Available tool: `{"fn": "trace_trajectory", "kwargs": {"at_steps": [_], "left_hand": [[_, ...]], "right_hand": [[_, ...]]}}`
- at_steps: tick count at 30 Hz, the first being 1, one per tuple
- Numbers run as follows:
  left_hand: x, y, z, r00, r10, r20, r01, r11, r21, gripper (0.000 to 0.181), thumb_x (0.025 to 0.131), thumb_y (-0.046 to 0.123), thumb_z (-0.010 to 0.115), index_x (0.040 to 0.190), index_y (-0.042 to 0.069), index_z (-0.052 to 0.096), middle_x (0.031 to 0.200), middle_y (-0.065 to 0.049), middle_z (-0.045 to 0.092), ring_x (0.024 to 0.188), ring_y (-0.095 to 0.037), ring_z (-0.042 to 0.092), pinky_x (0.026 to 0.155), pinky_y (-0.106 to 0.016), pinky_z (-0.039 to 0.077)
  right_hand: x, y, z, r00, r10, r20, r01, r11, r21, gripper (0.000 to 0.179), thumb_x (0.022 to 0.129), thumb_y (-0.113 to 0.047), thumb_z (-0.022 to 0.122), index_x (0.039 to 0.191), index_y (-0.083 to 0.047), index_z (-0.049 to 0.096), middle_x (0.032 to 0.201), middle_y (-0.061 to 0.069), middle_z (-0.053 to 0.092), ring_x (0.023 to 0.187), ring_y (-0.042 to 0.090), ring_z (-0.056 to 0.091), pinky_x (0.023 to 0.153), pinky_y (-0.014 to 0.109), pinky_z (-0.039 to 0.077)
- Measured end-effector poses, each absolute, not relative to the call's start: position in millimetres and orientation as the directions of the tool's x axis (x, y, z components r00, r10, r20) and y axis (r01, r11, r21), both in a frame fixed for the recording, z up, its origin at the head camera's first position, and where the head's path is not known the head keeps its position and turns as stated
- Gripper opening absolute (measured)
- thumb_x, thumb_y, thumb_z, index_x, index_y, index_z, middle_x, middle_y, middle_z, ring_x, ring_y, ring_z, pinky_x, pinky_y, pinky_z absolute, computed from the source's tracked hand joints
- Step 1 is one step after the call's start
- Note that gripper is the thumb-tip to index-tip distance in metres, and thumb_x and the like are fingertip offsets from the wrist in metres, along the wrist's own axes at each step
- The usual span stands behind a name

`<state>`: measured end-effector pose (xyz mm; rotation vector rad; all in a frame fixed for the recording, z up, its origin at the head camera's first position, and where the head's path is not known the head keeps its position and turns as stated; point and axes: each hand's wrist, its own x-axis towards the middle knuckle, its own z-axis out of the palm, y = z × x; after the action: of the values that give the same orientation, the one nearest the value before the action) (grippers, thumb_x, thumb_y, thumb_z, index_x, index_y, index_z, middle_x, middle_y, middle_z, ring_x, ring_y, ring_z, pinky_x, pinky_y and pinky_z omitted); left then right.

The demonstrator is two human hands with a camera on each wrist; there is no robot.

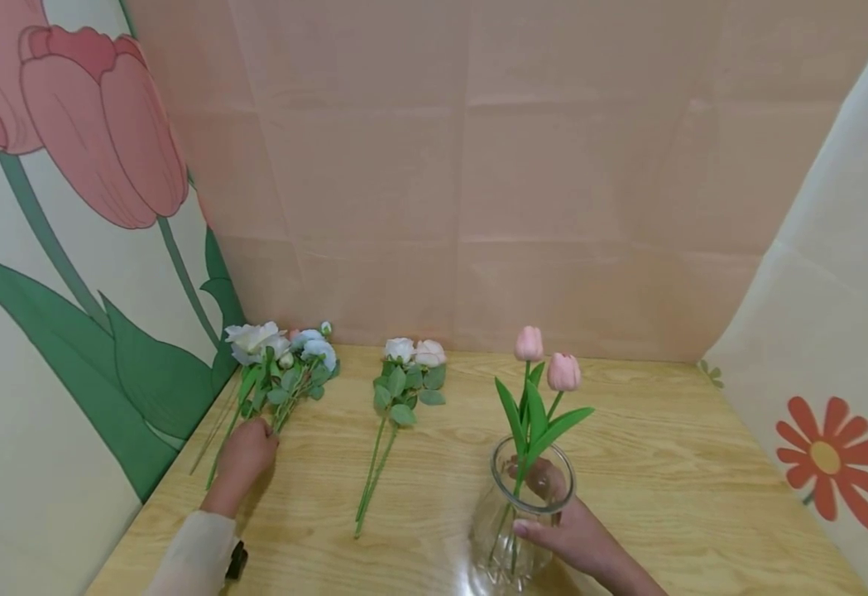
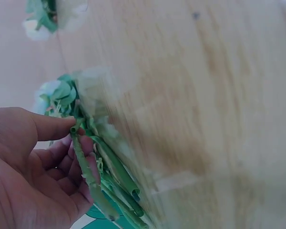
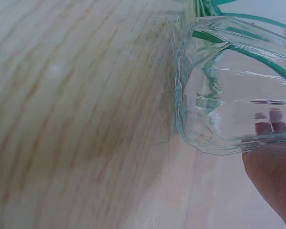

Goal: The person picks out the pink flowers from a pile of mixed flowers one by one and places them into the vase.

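Note:
Thumb and fingertips of my left hand [image 1: 247, 451] pinch a green flower stem [image 2: 88, 169] at the left of the table. More green stems [image 2: 117, 167] lie beside it. Above this hand are the heads of a white flower [image 1: 253, 339] and pale blue flowers [image 1: 319, 352] among leaves. My right hand [image 1: 571, 530] grips a clear glass vase [image 1: 487, 530], fingers around the far side and thumb on the near side. Two pink tulips [image 1: 563, 372] with green leaves stand in the vase, their stems visible through the glass. The right wrist view shows the vase's faceted base [image 3: 181, 95].
Two pale roses [image 1: 429, 353] with long stems lie on the wooden table [image 1: 627, 447] between the hands. A plain pinkish backdrop [image 1: 463, 165] rises behind the table. Sheets with printed flowers hang at the left [image 1: 106, 124] and right [image 1: 824, 455].

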<state>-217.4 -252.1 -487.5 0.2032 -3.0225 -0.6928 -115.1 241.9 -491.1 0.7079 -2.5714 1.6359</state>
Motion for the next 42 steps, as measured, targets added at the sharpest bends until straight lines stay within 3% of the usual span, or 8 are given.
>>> {"fn": "trace_trajectory", "kwargs": {"at_steps": [5,11,15,23,28,34,42], "left_hand": [[-218,-252,-486,-0.992,-0.127,0.009,-0.11,0.891,0.44,0.026,0.099,0.013,0.056,0.075,0.007,0.051,0.069,-0.007,0.049,0.061,-0.021,0.046,0.055,-0.033,0.036],[-218,-253,-485,-0.993,-0.115,0.028,-0.09,0.888,0.451,0.019,0.099,0.013,0.057,0.082,0.003,0.057,0.075,-0.009,0.057,0.065,-0.022,0.052,0.057,-0.035,0.042],[-219,-252,-485,-0.992,-0.117,0.041,-0.084,0.881,0.466,0.02,0.098,0.012,0.056,0.08,0.004,0.056,0.073,-0.008,0.054,0.063,-0.022,0.05,0.056,-0.035,0.04],[-220,-252,-481,-0.991,-0.121,0.051,-0.083,0.878,0.471,0.022,0.097,0.011,0.056,0.076,0.008,0.051,0.071,-0.006,0.049,0.063,-0.021,0.046,0.056,-0.033,0.036],[-221,-251,-479,-0.992,-0.122,0.045,-0.088,0.886,0.456,0.025,0.097,0.011,0.057,0.074,0.008,0.05,0.07,-0.007,0.048,0.063,-0.021,0.045,0.056,-0.033,0.035],[-220,-249,-478,-0.993,-0.103,0.066,-0.065,0.899,0.432,0.018,0.098,0.012,0.061,0.082,0.004,0.058,0.079,-0.011,0.058,0.069,-0.024,0.053,0.06,-0.039,0.044],[-219,-244,-472,-0.992,-0.113,0.053,-0.08,0.902,0.424,0.019,0.099,0.013,0.06,0.099,-0.005,0.066,0.095,-0.021,0.063,0.088,-0.037,0.063,0.074,-0.052,0.052]], "right_hand": [[-115,242,-490,-0.902,-0.363,0.233,-0.364,0.35,-0.863,0.073,0.088,-0.009,0.077,0.15,-0.012,0.038,0.148,0.014,0.052,0.134,-0.001,0.041,0.106,0.029,0.038],[-115,242,-490,-0.907,-0.359,0.221,-0.349,0.347,-0.87,0.073,0.087,-0.009,0.077,0.15,-0.013,0.039,0.148,0.014,0.052,0.133,-0.003,0.041,0.106,0.029,0.038],[-116,242,-490,-0.907,-0.362,0.216,-0.346,0.347,-0.872,0.073,0.087,-0.008,0.076,0.15,-0.013,0.039,0.148,0.013,0.052,0.133,-0.003,0.041,0.106,0.031,0.038],[-116,242,-490,-0.904,-0.361,0.228,-0.358,0.349,-0.866,0.073,0.087,-0.008,0.076,0.15,-0.011,0.038,0.148,0.014,0.052,0.134,0.001,0.043,0.105,0.031,0.039],[-116,241,-491,-0.917,-0.344,0.203,-0.332,0.37,-0.868,0.074,0.087,-0.009,0.077,0.15,-0.011,0.038,0.149,0.012,0.052,0.135,0.007,0.045,0.107,0.039,0.04],[-115,241,-492,-0.921,-0.341,0.19,-0.321,0.382,-0.867,0.074,0.087,-0.011,0.077,0.15,-0.013,0.038,0.149,0.01,0.051,0.134,0.003,0.043,0.107,0.039,0.041],[-116,241,-491,-0.906,-0.357,0.227,-0.36,0.37,-0.856,0.073,0.087,-0.008,0.077,0.149,-0.014,0.039,0.148,0.011,0.053,0.136,0.009,0.045,0.107,0.04,0.04]]}}
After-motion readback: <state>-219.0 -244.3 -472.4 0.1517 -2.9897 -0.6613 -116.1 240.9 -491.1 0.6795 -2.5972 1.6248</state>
